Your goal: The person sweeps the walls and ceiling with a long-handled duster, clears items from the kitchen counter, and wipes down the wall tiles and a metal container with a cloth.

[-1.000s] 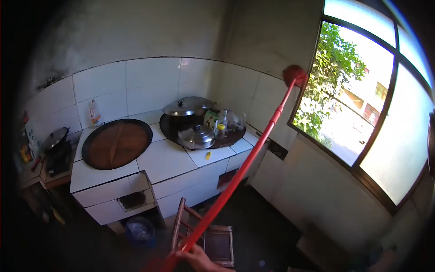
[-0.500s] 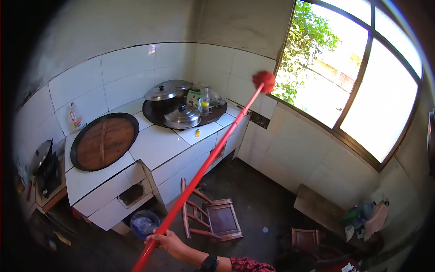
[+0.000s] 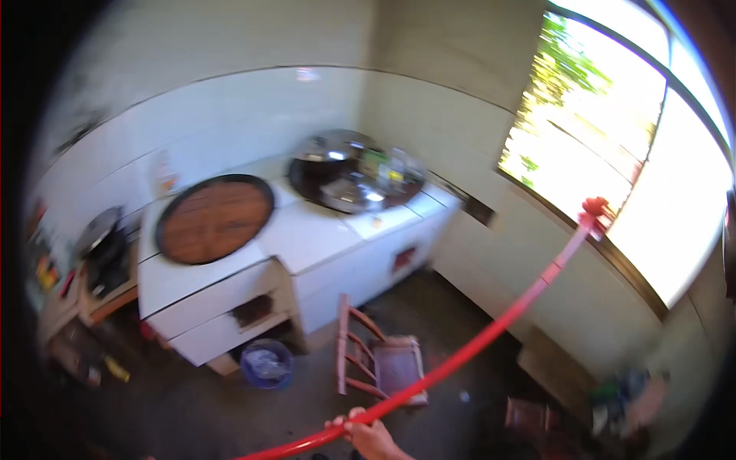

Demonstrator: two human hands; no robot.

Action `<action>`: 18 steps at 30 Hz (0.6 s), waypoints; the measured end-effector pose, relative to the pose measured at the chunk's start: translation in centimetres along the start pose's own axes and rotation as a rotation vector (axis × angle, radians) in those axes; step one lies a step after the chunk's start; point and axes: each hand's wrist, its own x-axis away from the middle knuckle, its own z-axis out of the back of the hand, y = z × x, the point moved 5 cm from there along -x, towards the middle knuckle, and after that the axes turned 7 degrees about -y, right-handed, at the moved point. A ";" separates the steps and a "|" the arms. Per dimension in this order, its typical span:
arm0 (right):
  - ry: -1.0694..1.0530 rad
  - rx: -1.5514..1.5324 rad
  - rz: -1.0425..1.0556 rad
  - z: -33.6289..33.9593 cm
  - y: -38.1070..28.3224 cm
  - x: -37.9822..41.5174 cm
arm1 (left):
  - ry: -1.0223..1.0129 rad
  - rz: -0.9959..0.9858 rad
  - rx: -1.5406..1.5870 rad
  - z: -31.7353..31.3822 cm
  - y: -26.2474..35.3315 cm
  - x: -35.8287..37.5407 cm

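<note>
A small dark stove with a pan (image 3: pixel 103 249) sits on a low side table at the far left of a blurred kitchen, beside a white tiled cooking range (image 3: pixel 307 245). A round wooden lid (image 3: pixel 215 218) covers the range's left opening, and a wide dark pan (image 3: pixel 353 180) crowded with metal lids and jars fills the right one. On the dark floor below, a blue bucket (image 3: pixel 266 363) stands just in front of the range, with a small wooden chair (image 3: pixel 379 360) lying tipped over near it. At the bottom edge, one hand (image 3: pixel 370 437) is closed around a long red pole (image 3: pixel 475 345); which hand it is cannot be told for certain, though it appears to be the right, and the other hand is out of view. The pole rises from that grip up and to the right, across the floor and the pale wall, ending in a red brush head (image 3: pixel 596 208) at the lower edge of the bright window (image 3: pixel 636 146). A low wooden bench (image 3: pixel 556 368) lies along the wall beneath the window, with clutter at the far right.
</note>
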 end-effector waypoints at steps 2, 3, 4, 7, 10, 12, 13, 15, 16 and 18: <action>-0.122 -0.086 -0.041 -7.4 -0.1 1.2 | 0.258 0.190 0.000 -4.1 -6.9 4.3; -0.246 -0.089 -0.132 -8.6 0.4 1.1 | 0.370 0.291 -0.026 -5.5 -8.9 6.8; -0.363 -0.101 -0.213 -9.0 1.1 1.1 | 0.373 0.333 -0.022 -4.2 -7.3 9.0; -0.508 -0.067 -0.364 -9.2 2.2 0.3 | 0.389 0.460 -0.042 -3.6 -5.6 16.1; -0.581 -0.071 -0.476 -10.1 3.3 -0.7 | 0.480 0.484 -0.165 -4.9 -5.4 22.1; -0.634 -0.018 -0.495 -9.5 4.8 -2.8 | 0.269 0.668 0.044 -5.0 -3.8 24.9; -0.625 -0.017 -0.480 -9.1 5.7 -3.8 | 0.242 0.671 0.060 -4.5 -2.6 25.3; -0.632 0.203 -0.569 -9.1 6.9 -7.5 | 0.186 0.677 0.086 -3.3 -0.5 26.0; -0.632 0.311 -0.611 -9.5 7.5 -9.0 | 0.156 0.680 0.096 -3.0 -0.1 26.2; -0.563 0.378 -0.510 -12.7 7.6 -12.4 | 0.007 0.715 0.063 -6.5 -0.1 26.8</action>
